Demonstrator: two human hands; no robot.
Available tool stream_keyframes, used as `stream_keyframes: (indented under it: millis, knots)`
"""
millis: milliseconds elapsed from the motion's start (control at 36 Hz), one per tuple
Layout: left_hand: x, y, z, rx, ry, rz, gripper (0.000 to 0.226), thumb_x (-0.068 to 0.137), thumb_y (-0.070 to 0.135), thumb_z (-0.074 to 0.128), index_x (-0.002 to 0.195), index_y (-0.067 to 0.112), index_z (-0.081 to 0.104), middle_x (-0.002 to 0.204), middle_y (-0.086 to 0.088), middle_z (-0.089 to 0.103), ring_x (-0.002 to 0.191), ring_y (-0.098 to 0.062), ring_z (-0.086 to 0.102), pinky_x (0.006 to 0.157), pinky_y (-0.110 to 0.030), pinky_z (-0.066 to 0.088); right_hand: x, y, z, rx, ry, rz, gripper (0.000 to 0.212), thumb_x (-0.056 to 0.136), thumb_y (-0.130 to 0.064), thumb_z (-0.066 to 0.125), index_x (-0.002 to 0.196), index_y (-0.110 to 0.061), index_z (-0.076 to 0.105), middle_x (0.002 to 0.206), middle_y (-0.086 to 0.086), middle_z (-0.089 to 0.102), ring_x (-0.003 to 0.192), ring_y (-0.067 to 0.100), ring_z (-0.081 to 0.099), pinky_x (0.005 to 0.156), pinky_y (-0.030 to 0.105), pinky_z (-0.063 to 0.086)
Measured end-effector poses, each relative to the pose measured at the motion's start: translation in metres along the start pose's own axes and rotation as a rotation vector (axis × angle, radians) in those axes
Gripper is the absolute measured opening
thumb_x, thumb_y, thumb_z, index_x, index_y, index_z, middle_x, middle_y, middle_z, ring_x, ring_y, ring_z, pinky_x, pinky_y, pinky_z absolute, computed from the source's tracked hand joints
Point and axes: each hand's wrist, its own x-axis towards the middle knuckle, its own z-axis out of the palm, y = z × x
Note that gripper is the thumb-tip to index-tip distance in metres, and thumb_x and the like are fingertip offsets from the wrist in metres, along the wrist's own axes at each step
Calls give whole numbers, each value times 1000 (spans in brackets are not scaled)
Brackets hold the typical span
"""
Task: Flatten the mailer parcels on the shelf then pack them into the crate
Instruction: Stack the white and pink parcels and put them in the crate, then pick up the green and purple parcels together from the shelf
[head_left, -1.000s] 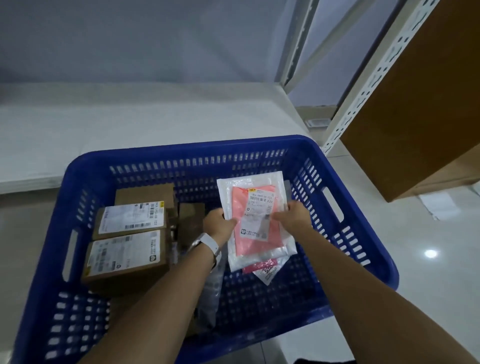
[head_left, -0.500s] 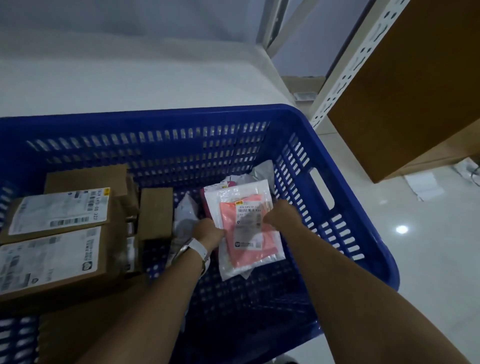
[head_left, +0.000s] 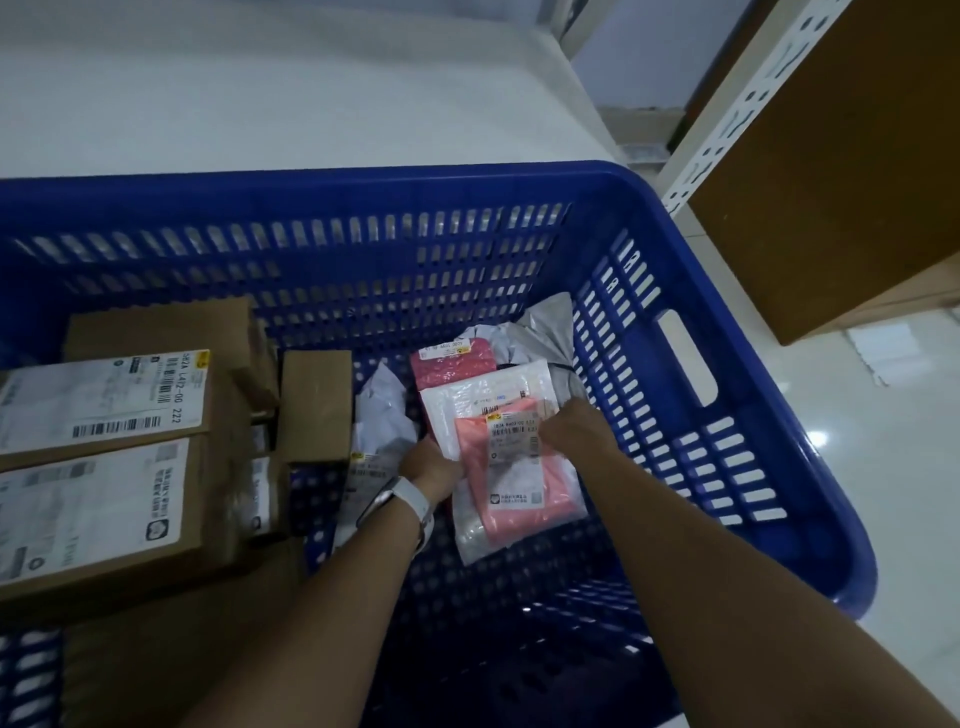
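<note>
Pink mailer in clear wrap lies low in the blue crate, right of the boxes; left hand and right hand pinch its side edges, fingers curled, probably seating it flat on the mailers beneath.

Dim, bluish light, wide-angle bending at the edges, soft blur, glare on the floor.
</note>
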Motion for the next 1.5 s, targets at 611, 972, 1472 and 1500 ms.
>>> stream_keyframes:
  millis: [611, 972, 1472, 1500]
  knots:
    - [-58, 52, -79, -136, 157, 281, 30, 90, 22, 58, 118, 10, 59, 117, -8, 63, 108, -28, 59, 93, -35, 48, -65, -26, -52, 51, 31, -104, 9, 89, -20, 56, 93, -13, 53, 85, 3, 57, 75, 20, 57, 68, 29, 48]
    - [-163, 106, -160, -41, 299, 519, 29, 92, 26, 59, 116, 11, 60, 116, -7, 63, 109, -24, 59, 90, -31, 47, -157, -55, -127, 181, 160, -398, 37, 89, -29, 58, 119, -7, 59, 114, 11, 65, 105, 30, 62, 85, 35, 50]
    - [-377, 305, -315, 275, 544, 884, 33, 87, 29, 59, 117, 16, 60, 119, 1, 62, 111, -18, 58, 94, -31, 46, -315, -154, -367, 282, 416, -698, 38, 87, -31, 58, 124, -21, 58, 102, -5, 70, 97, 18, 65, 80, 32, 53]
    - [-400, 323, -327, 254, 555, 888, 31, 87, 28, 60, 115, 16, 60, 118, 1, 62, 109, -17, 58, 93, -30, 46, -331, -159, -391, 275, 428, -704, 37, 87, -30, 58, 123, -20, 58, 103, -4, 70, 97, 18, 65, 79, 31, 53]
